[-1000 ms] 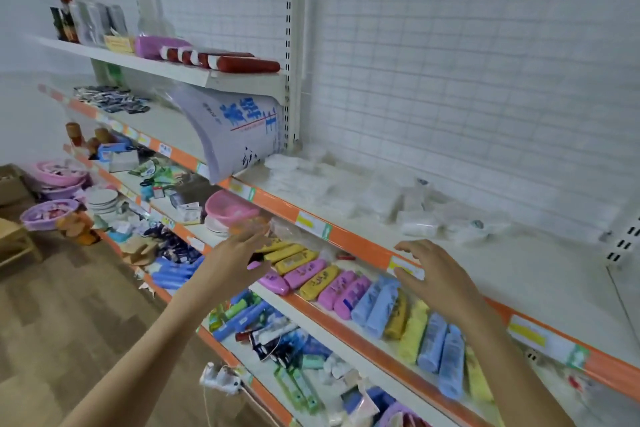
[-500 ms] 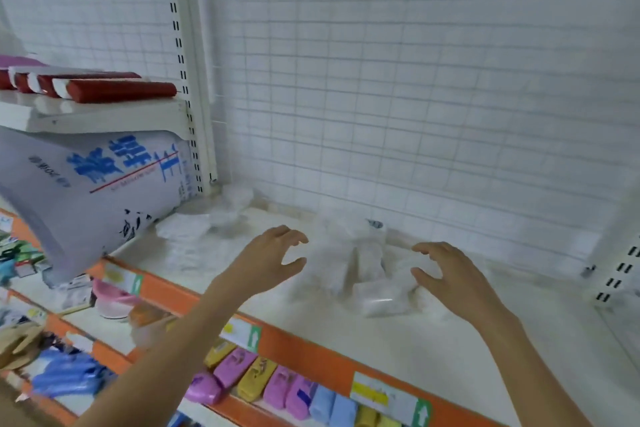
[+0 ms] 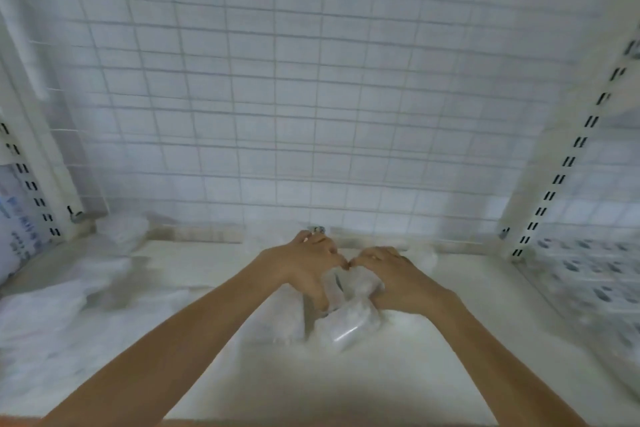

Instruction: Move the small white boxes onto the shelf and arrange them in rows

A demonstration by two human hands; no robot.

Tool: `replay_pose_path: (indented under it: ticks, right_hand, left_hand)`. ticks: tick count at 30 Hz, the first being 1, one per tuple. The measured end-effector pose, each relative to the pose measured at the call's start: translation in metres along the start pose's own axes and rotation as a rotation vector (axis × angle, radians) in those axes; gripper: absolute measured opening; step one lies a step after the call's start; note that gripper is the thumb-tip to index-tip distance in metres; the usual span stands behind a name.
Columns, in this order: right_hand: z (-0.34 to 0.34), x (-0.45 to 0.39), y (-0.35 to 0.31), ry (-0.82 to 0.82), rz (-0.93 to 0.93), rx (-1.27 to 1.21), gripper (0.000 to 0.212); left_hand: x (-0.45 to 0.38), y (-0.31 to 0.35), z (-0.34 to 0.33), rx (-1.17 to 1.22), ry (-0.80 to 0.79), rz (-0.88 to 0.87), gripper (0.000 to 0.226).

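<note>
Gripping upright white boxes (image 3: pixel 346 288), hands (image 3: pixel 304 262) (image 3: pixel 391 274) meet; orientation blurred

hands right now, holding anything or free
left hand: fingers curled on the wrapped white packs
right hand: gripping the same packs

I see a white wire grid panel (image 3: pixel 311 80) filling the upper and middle frame as the back wall. White slotted uprights stand at the left edge (image 3: pixel 31 184) and lean in at the right edge (image 3: pixel 561 166). A pale cream shelf board (image 3: pixel 398 374) spans the lower frame. Light is soft, even, bluish; much is blurred.
</note>
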State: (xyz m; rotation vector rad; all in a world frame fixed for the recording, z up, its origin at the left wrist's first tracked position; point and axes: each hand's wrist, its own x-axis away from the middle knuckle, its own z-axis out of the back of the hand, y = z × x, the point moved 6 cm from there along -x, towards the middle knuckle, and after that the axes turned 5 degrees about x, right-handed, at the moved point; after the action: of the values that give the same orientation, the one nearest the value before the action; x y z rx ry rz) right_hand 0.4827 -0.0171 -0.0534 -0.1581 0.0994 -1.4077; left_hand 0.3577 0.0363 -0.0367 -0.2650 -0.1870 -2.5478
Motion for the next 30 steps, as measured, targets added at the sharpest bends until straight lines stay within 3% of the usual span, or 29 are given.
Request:
replay_pose_path:
  ticks: [7,12,15,18,20,26,30]
  right_hand:
    - [-0.011,-0.013,0.003,-0.017,-0.225,0.156,0.065]
    - [-0.016,-0.023,0.013,0.000,-0.308,0.179,0.058]
    - [-0.004,-0.014,0.019,0.110,-0.387,0.060,0.058]
    - [0.018,0.005,0.027,0.312,-0.449,-0.274,0.058]
    - [0.034,0.017,0.028,0.426,-0.467,-0.433,0.055]
    - [0.052,0.031,0.020,0.520,-0.426,-0.931,0.031]
    - [0.050,0.029,0.015,0.576,-0.445,-1.095,0.047]
  left_hand:
    - [-0.011,0.003,-0.007,-0.208,-0.211,0.005,0.085]
    - [-0.010,0.007,-0.001,-0.194,-0.187,-0.067,0.073]
    - [-0.011,0.000,0.004,-0.030,-0.065,-0.163,0.082]
    - [-0.006,-0.015,0.015,0.296,0.085,-0.215,0.100]
    - [0.000,-0.024,0.023,0.470,0.176,-0.227,0.100]
    - [0.006,-0.051,0.027,0.828,0.334,-0.261,0.095]
    - [0.015,-0.058,0.034,1.131,0.346,-0.337,0.096]
